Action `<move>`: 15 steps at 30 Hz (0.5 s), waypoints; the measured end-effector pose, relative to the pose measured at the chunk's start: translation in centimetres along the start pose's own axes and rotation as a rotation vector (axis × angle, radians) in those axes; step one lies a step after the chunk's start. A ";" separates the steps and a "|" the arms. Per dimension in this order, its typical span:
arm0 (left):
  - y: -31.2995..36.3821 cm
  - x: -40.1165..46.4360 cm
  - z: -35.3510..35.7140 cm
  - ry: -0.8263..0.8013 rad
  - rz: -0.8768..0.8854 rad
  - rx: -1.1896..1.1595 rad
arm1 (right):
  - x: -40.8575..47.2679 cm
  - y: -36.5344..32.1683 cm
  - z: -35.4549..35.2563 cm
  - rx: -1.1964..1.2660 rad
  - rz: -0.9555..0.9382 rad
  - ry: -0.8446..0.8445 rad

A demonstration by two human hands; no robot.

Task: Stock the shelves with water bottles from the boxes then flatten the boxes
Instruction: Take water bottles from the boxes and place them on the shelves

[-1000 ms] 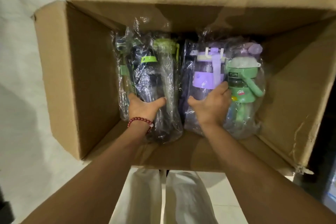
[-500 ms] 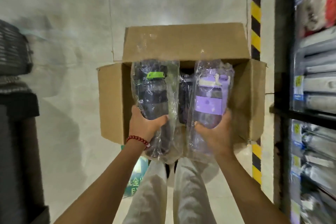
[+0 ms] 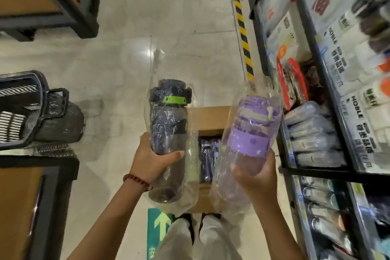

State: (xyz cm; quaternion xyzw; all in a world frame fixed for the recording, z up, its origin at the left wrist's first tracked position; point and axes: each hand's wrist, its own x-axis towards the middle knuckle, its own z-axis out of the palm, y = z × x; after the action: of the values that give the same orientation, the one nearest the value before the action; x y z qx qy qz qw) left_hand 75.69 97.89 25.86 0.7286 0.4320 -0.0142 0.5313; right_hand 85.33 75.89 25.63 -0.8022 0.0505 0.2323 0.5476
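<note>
My left hand [image 3: 150,159] grips a dark bottle with a green band [image 3: 167,126], wrapped in clear plastic, held upright over the floor. My right hand [image 3: 256,177] holds a purple bottle [image 3: 250,133], also in a clear bag, tilted toward the shelf on the right. Between and below the two bottles sits the open cardboard box [image 3: 209,118] on the floor, with more wrapped bottles [image 3: 207,154] showing inside it.
A black metal shelf unit [image 3: 312,170] packed with wrapped goods runs down the right side. A yellow-black hazard stripe [image 3: 242,34] marks the floor beside it. Black baskets [image 3: 38,110] and dark-framed racks [image 3: 63,6] stand on the left. A green arrow sticker [image 3: 157,228] lies by my feet.
Both hands have lifted the two bottles out of the box and higher up. The view has swung up and right, so the shelf is now close beside the purple bottle.
</note>
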 end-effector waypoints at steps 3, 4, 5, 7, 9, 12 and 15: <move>4.5 -2.2 -1.8 0.012 0.099 -0.025 | -2.1 -3.7 -2.0 0.071 -0.080 0.011; 6.1 -3.2 -2.2 0.029 0.133 -0.044 | -2.8 -5.0 -2.8 0.084 -0.102 0.015; 7.7 -4.0 -2.6 0.042 0.170 -0.063 | -3.5 -6.1 -3.5 0.087 -0.116 0.028; 10.9 -5.8 -3.1 0.045 0.259 -0.093 | -4.7 -8.2 -5.1 0.116 -0.155 0.026; 13.9 -7.4 -3.5 0.025 0.345 -0.110 | -5.9 -10.1 -6.9 0.160 -0.196 0.027; 17.8 -9.3 -3.7 -0.021 0.432 -0.171 | -7.9 -13.0 -9.5 0.239 -0.280 0.082; 21.2 -10.4 -3.6 -0.102 0.513 -0.204 | -9.7 -15.5 -11.8 0.297 -0.343 0.135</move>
State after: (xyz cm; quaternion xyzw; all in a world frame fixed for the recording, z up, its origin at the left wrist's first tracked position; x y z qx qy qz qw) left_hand 81.30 93.00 48.55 0.7552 0.2054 0.1275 0.6093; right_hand 85.67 69.71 46.44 -0.7234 -0.0164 0.0718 0.6864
